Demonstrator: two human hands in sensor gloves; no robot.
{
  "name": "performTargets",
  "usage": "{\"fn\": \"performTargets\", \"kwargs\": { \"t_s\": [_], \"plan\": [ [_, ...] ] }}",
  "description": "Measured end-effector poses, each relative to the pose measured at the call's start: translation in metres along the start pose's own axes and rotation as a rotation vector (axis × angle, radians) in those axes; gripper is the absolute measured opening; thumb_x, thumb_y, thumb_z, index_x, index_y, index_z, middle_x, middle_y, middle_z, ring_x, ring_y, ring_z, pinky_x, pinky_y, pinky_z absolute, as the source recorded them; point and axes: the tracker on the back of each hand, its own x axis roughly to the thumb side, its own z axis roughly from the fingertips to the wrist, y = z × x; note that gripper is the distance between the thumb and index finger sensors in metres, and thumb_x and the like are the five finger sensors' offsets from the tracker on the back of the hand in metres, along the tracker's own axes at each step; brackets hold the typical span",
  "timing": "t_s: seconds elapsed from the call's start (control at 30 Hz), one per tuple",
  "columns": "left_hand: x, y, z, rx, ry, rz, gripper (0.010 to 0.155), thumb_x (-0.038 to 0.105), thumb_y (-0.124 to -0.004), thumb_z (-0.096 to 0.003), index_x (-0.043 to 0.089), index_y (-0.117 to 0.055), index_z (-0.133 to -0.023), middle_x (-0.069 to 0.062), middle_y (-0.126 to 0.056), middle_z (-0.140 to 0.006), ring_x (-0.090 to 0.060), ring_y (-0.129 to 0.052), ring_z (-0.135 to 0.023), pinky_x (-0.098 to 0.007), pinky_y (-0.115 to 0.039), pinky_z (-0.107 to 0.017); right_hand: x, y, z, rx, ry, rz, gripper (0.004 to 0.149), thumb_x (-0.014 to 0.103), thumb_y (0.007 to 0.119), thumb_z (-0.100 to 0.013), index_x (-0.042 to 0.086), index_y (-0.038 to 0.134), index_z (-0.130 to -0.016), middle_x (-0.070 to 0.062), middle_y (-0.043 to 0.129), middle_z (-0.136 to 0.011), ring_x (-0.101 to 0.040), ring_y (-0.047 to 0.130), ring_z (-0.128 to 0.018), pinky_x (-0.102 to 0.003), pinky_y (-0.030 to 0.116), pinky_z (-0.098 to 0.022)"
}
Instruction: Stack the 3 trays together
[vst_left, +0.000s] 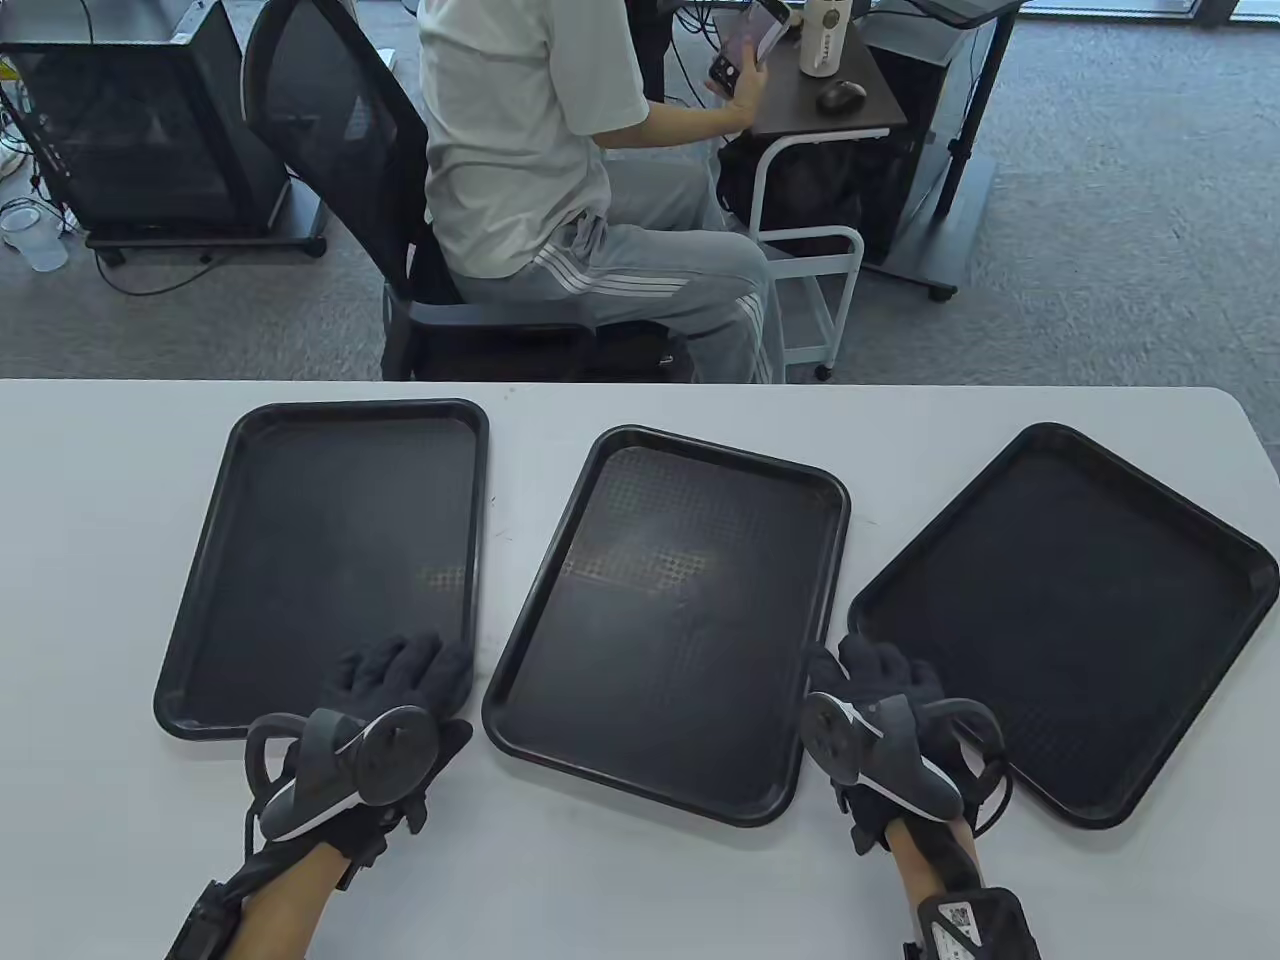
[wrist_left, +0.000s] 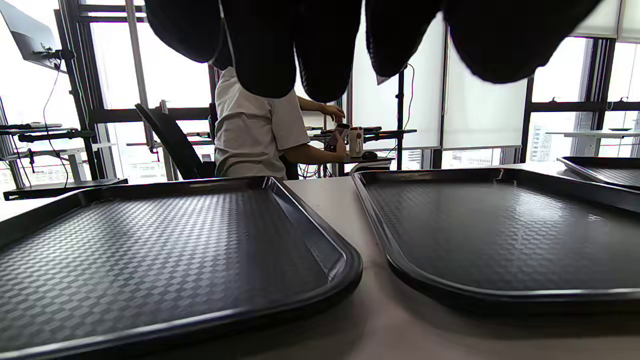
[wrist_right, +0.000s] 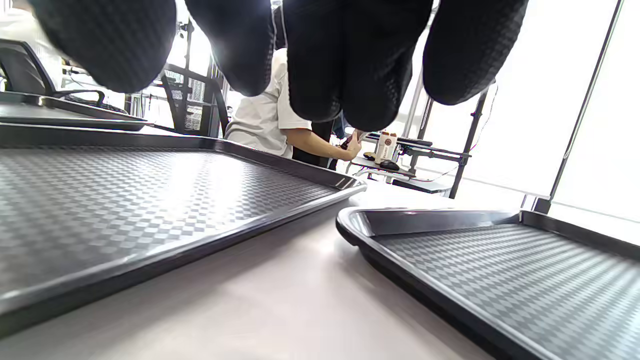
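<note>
Three black textured trays lie side by side on the white table: the left tray (vst_left: 330, 540), the middle tray (vst_left: 670, 600) and the right tray (vst_left: 1080, 610), which is turned at an angle. My left hand (vst_left: 405, 675) hovers over the left tray's near right corner and holds nothing. My right hand (vst_left: 875, 680) hovers over the gap between the middle and right trays, by the right tray's near left corner, and holds nothing. In the left wrist view my fingers (wrist_left: 325, 55) hang above the left tray (wrist_left: 150, 260) and middle tray (wrist_left: 500, 235). In the right wrist view my fingers (wrist_right: 350, 65) hang above the middle tray (wrist_right: 125, 200) and right tray (wrist_right: 500, 270).
The white table (vst_left: 640, 880) has a bare strip along its near edge. Beyond its far edge a person (vst_left: 540, 170) sits on a mesh office chair (vst_left: 330, 130). A small side table (vst_left: 830, 100) stands behind with a bottle and a mouse.
</note>
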Motion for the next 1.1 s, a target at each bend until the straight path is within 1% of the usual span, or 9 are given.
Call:
{"fn": "performTargets", "kwargs": {
  "t_s": [0.13,0.33,0.47,0.57,0.7,0.87,1.1],
  "plan": [
    [0.003,-0.001,-0.001,-0.007,-0.014,-0.016,0.072,0.057,-0.079,-0.042,0.037,-0.065,-0.109,0.0,-0.072,-0.118,-0.035,-0.074,-0.11,-0.056,-0.059,-0.078,-0.003,-0.002,0.001,-0.011,0.018,-0.002,0.063,0.059,0.075,-0.04,0.035,0.065,-0.097,-0.01,0.077,-0.105,-0.036,0.084,-0.091,-0.058,0.072,-0.062],
    [0.008,0.005,0.001,0.036,-0.044,-0.024,0.072,0.056,-0.079,-0.0419,0.037,-0.064,-0.11,0.0,-0.072,-0.118,-0.034,-0.074,-0.11,-0.057,-0.059,-0.078,-0.007,-0.006,0.003,-0.031,0.031,0.003,0.063,0.059,0.075,-0.04,0.035,0.065,-0.097,-0.009,0.078,-0.105,-0.036,0.084,-0.091,-0.058,0.072,-0.062],
    [0.004,0.007,0.001,0.046,-0.036,-0.039,0.072,0.057,-0.079,-0.0417,0.037,-0.064,-0.11,0.0,-0.071,-0.118,-0.034,-0.074,-0.11,-0.057,-0.059,-0.079,-0.011,-0.01,0.004,-0.066,0.045,0.004,0.063,0.059,0.075,-0.04,0.035,0.065,-0.097,-0.009,0.078,-0.105,-0.035,0.084,-0.091,-0.058,0.072,-0.062],
    [-0.003,0.005,0.0,0.034,-0.013,-0.032,0.073,0.057,-0.079,-0.0416,0.037,-0.063,-0.11,0.0,-0.071,-0.118,-0.034,-0.074,-0.11,-0.057,-0.058,-0.079,-0.012,-0.011,0.005,-0.07,0.051,-0.002,0.063,0.059,0.075,-0.04,0.035,0.065,-0.097,-0.009,0.078,-0.105,-0.035,0.084,-0.091,-0.058,0.072,-0.062],
    [-0.015,0.001,-0.003,-0.004,0.039,-0.031,0.074,0.057,-0.08,-0.0411,0.037,-0.062,-0.11,0.0,-0.07,-0.119,-0.035,-0.073,-0.111,-0.057,-0.058,-0.079,-0.013,-0.011,0.005,-0.075,0.05,0.0,0.063,0.059,0.075,-0.04,0.035,0.065,-0.097,-0.009,0.079,-0.104,-0.035,0.085,-0.09,-0.058,0.072,-0.062],
    [-0.031,-0.013,-0.009,-0.118,0.11,-0.051,0.077,0.057,-0.082,-0.0403,0.037,-0.06,-0.111,0.0,-0.068,-0.12,-0.036,-0.071,-0.111,-0.058,-0.057,-0.079,-0.014,-0.011,0.004,-0.076,0.054,-0.005,0.063,0.059,0.075,-0.04,0.035,0.065,-0.097,-0.009,0.079,-0.104,-0.035,0.085,-0.09,-0.058,0.072,-0.062],
    [-0.045,-0.033,-0.017,-0.271,0.165,-0.093,0.08,0.055,-0.087,-0.0384,0.036,-0.059,-0.111,-0.001,-0.066,-0.12,-0.037,-0.071,-0.111,-0.058,-0.058,-0.079,-0.015,-0.012,0.004,-0.068,0.054,-0.002,0.063,0.059,0.075,-0.04,0.035,0.065,-0.097,-0.009,0.079,-0.104,-0.035,0.085,-0.09,-0.058,0.072,-0.062]
  ]
}}
